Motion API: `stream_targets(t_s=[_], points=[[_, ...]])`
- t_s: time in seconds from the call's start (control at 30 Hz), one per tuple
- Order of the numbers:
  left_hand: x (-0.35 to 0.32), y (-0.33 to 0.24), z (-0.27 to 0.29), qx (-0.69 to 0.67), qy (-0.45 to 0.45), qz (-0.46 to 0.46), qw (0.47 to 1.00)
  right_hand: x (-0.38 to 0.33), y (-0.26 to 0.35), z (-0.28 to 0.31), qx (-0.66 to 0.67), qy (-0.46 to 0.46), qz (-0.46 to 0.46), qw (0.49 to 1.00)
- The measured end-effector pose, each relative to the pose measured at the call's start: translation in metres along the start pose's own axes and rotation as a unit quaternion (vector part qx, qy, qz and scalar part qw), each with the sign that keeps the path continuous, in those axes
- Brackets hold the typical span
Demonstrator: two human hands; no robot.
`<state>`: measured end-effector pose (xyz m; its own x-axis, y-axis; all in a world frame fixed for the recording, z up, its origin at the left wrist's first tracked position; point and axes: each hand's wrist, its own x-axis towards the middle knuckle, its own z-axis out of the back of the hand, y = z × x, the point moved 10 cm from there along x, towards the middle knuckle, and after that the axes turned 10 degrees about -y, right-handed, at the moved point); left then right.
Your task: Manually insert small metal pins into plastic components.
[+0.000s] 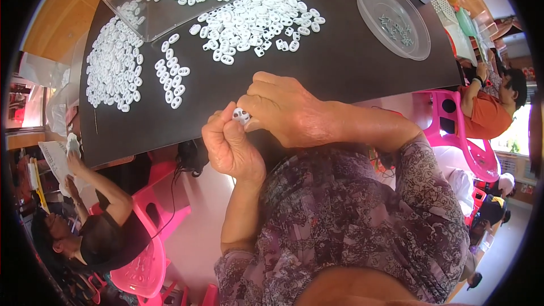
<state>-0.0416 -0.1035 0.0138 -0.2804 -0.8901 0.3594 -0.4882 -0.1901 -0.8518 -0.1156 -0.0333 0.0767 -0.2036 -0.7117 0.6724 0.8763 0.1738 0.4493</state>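
Pinching a small white two-holed plastic oval piece (241, 115) between the fingertips of both hands, the person holds it just off the near edge of the dark rectangular tabletop (340, 62), above the lap. The left hand (231, 146) is curled into a loose fist with thumb and forefinger clamped on the piece's lower side; the right hand (289, 110) closes over it from the other side, its fingertips pressed against the piece. Doing this well likely means keeping the piece steady in the left pinch while the right fingers work on it, holes turned up toward the eye, since the right knuckles hide much of it. Beyond the hands, on the tabletop, lie short rows of the same white ovals (173, 73), a broad scatter of them (113, 65) to the left and a heaped pile (255, 20) at the middle. Further back stands a clear plastic box (141, 5) holding more, and at the far right a clear round plastic dish (394, 20) with small metal bits. Nothing blocks the reach to the pile. Other people sit on pink plastic chairs (453, 130) at both sides.
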Motion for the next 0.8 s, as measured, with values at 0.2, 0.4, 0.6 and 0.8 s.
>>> stream_targets(t_s=[0.2, 0.4, 0.6, 0.8], points=[[-0.005, 0.003, 0.003, 0.009, -0.006, -0.016, 1.000, -0.004, -0.003, -0.005, 0.005, 0.006, -0.024, 1.000], [-0.010, 0.011, 0.008, 0.013, -0.033, 0.017, 0.999, -0.007, -0.001, -0.008, -0.004, -0.011, -0.017, 1.000], [-0.010, 0.008, 0.006, 0.029, -0.041, 0.012, 0.999, -0.007, 0.000, -0.004, 0.004, -0.054, -0.019, 0.998], [-0.008, 0.008, 0.007, -0.003, -0.052, 0.052, 0.997, -0.002, 0.005, -0.003, -0.005, -0.057, -0.003, 0.998]])
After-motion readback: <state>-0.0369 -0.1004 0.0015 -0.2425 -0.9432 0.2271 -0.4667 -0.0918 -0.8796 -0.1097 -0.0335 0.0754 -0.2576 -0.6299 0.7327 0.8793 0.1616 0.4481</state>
